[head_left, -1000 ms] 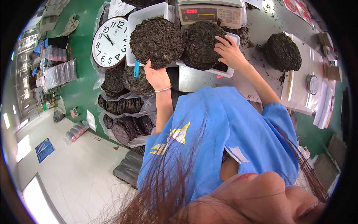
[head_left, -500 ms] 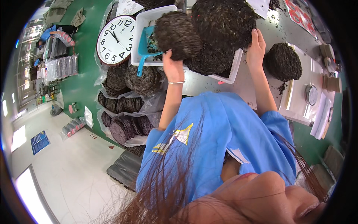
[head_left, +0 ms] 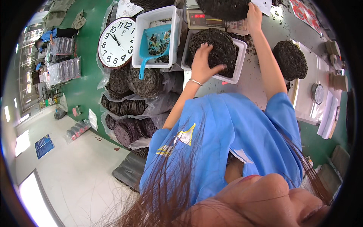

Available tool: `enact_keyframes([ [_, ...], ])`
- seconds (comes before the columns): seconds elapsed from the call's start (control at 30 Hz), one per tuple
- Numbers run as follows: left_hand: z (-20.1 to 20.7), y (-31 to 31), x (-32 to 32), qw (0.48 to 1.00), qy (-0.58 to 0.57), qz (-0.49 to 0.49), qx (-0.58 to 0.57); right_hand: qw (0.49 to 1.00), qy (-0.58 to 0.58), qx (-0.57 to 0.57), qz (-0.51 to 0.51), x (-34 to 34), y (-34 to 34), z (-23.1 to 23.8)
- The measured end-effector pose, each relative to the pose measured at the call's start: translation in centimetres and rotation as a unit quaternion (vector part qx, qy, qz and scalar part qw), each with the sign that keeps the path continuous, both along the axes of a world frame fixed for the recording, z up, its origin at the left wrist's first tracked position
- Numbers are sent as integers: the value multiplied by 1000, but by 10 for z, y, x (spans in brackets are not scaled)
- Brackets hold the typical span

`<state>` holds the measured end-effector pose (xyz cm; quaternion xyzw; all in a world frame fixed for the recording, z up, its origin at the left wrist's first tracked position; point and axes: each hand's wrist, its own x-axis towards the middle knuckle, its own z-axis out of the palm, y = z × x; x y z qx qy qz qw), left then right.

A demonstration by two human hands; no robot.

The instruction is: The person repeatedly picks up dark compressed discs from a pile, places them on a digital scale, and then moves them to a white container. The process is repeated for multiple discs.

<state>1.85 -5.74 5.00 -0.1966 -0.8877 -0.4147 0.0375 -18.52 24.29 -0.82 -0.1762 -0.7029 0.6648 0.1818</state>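
Observation:
Dark round sheets of what looks like dried seaweed (head_left: pixel 217 43) lie in a white plastic bin (head_left: pixel 239 73) in front of me. Over their left side my left hand (head_left: pixel 203 66) is spread, fingers apart, at or just above the surface; contact is hard to tell. Farther away, my right hand (head_left: pixel 254 19) grips the right edge of a large dried seaweed disc (head_left: pixel 226 8), which the picture's top edge cuts off. That disc is above a digital scale (head_left: pixel 204 22) with a lit red display. To the right another seaweed disc (head_left: pixel 289 61) lies on the metal table.
Left of the bin stands a second white bin (head_left: pixel 174 38) with a blue dustpan (head_left: pixel 145 43) and crumbs inside. A round wall clock (head_left: pixel 116 43) leans beside it. Bagged seaweed stacks (head_left: pixel 128 108) fill the space below. A round metal gauge (head_left: pixel 317 94) and papers sit at right.
The smaller seaweed disc has left my left hand, which moved right over the bin. My right hand carried the large disc away from me, uncovering the scale and bin.

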Motion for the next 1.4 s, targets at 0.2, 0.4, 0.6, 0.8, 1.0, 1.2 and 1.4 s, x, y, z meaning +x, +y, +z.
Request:
enact_keyframes([
  [0.2,-52,2,14,978,55,-35,-198,941,40,321,-98,3,8,-38],
  [0.4,-29,2,15,977,53,-70,-192,937,37,336,89,156,-50,-33],
  [0.6,17,-16,6,975,16,196,102,932,-22,353,76,207,-90,-30],
  [0.8,45,-64,-2,864,74,441,232,907,-30,413,81,211,-111,-18],
  [1.0,42,-64,7,892,111,406,166,913,-32,403,61,213,-122,4],
  [1.2,-7,-12,19,995,76,-7,-62,987,-60,111,103,199,-124,5],
  [1.4,-10,-5,13,987,130,36,-90,991,5,-15,133,193,-126,23],
])
